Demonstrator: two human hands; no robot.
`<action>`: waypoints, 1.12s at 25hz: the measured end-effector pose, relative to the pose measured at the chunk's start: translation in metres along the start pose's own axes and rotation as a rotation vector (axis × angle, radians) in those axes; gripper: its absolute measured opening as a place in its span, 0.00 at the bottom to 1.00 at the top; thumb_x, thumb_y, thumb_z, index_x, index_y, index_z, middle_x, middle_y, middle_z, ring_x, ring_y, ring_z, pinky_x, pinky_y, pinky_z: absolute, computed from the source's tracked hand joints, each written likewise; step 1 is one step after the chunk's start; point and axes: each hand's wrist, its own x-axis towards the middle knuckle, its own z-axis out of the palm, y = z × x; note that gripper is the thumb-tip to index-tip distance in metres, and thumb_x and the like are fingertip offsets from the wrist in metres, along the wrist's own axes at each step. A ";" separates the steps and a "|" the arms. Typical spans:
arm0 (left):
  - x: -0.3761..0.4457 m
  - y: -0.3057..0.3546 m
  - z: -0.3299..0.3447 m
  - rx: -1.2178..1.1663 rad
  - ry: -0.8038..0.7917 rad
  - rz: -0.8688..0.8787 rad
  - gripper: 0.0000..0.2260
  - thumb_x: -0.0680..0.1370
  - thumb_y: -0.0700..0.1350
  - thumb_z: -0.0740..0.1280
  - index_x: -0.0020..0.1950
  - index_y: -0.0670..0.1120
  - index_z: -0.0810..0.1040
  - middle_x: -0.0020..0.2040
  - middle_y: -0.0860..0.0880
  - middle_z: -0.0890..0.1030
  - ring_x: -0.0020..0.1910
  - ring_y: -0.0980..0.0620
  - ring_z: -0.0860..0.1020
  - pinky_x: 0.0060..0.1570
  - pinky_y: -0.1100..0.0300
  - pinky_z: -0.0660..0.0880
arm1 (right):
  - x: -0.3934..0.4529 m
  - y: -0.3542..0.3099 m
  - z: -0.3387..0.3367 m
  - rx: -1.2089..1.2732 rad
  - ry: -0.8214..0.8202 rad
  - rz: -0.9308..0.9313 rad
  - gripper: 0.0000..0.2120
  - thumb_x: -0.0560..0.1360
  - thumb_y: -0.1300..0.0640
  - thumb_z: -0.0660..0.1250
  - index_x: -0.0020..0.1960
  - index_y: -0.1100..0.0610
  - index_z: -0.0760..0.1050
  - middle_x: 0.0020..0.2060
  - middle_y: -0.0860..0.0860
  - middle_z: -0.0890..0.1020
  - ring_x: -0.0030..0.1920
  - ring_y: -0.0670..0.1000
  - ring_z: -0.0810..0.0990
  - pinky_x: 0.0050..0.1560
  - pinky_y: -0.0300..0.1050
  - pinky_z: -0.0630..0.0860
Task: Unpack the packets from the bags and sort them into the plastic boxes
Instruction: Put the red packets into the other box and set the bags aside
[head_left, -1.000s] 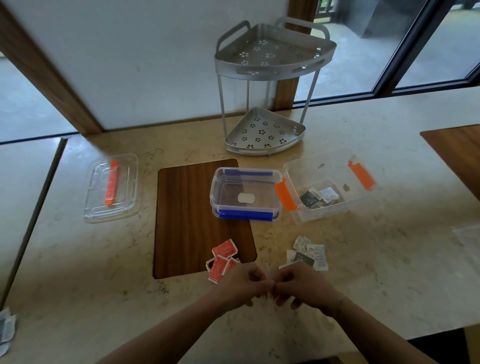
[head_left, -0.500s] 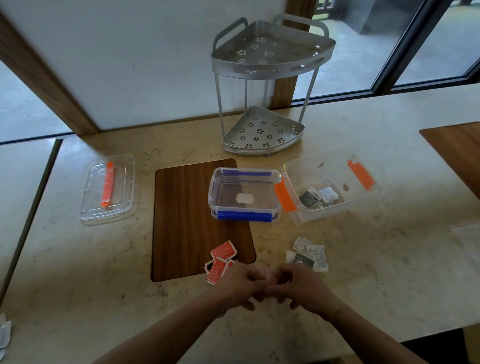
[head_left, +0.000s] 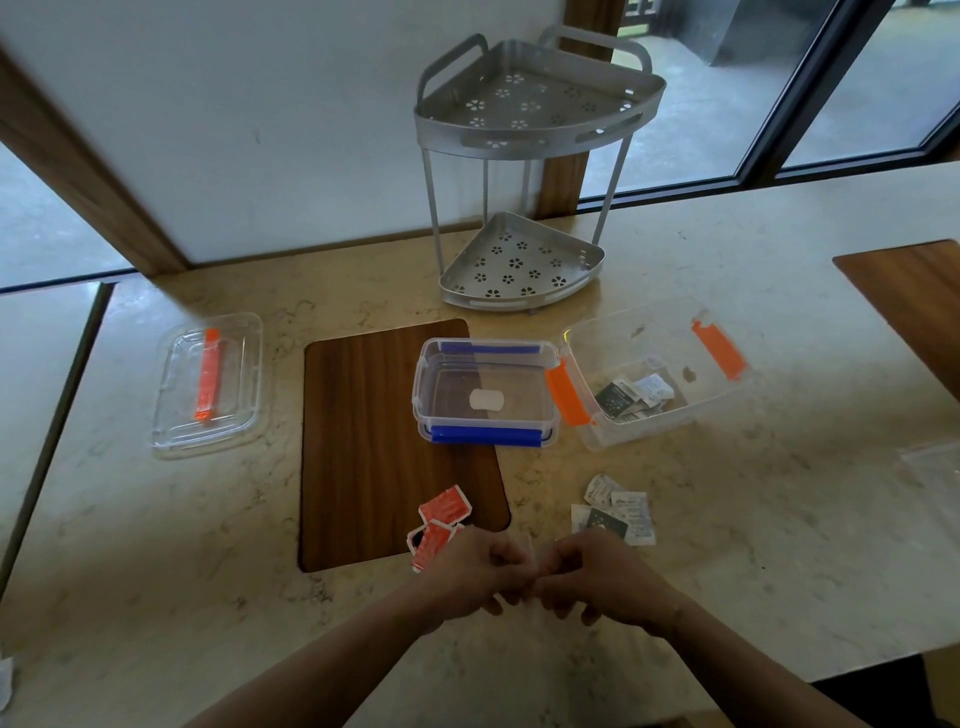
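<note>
My left hand and my right hand meet at the near edge of the counter, fingers curled, together pinching a small clear bag that is mostly hidden between them. Red packets lie just left of my hands, and white and dark packets lie just right. Behind them a lidded clear box with blue clips sits shut. To its right an open clear box with orange clips holds several white and dark packets.
A clear lid with an orange clip lies at the left. A wooden inlay is set in the counter. A grey two-tier corner rack stands at the back. Another clear bag lies at the right edge.
Both hands stay together at the counter's near edge, fingers working slightly on the small bag. Nothing on the counter has moved.
</note>
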 end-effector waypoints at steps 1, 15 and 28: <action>0.000 0.001 -0.001 0.027 -0.010 0.007 0.07 0.79 0.46 0.66 0.52 0.46 0.82 0.46 0.49 0.84 0.42 0.58 0.82 0.41 0.65 0.78 | 0.000 -0.001 -0.001 -0.006 -0.018 0.005 0.07 0.74 0.54 0.70 0.48 0.57 0.81 0.42 0.54 0.85 0.38 0.46 0.84 0.36 0.37 0.78; 0.007 0.020 -0.003 0.552 0.021 0.082 0.06 0.82 0.51 0.59 0.48 0.52 0.73 0.42 0.53 0.77 0.40 0.56 0.75 0.39 0.63 0.70 | 0.009 -0.002 0.010 -0.192 0.122 -0.128 0.09 0.77 0.54 0.63 0.40 0.47 0.78 0.32 0.45 0.80 0.33 0.40 0.78 0.40 0.35 0.75; 0.001 0.024 -0.028 0.633 0.155 0.080 0.06 0.78 0.52 0.65 0.44 0.51 0.75 0.40 0.54 0.77 0.39 0.58 0.76 0.41 0.62 0.74 | 0.008 0.001 -0.017 -0.430 0.284 -0.090 0.08 0.73 0.50 0.66 0.36 0.48 0.75 0.34 0.47 0.81 0.33 0.42 0.75 0.35 0.36 0.72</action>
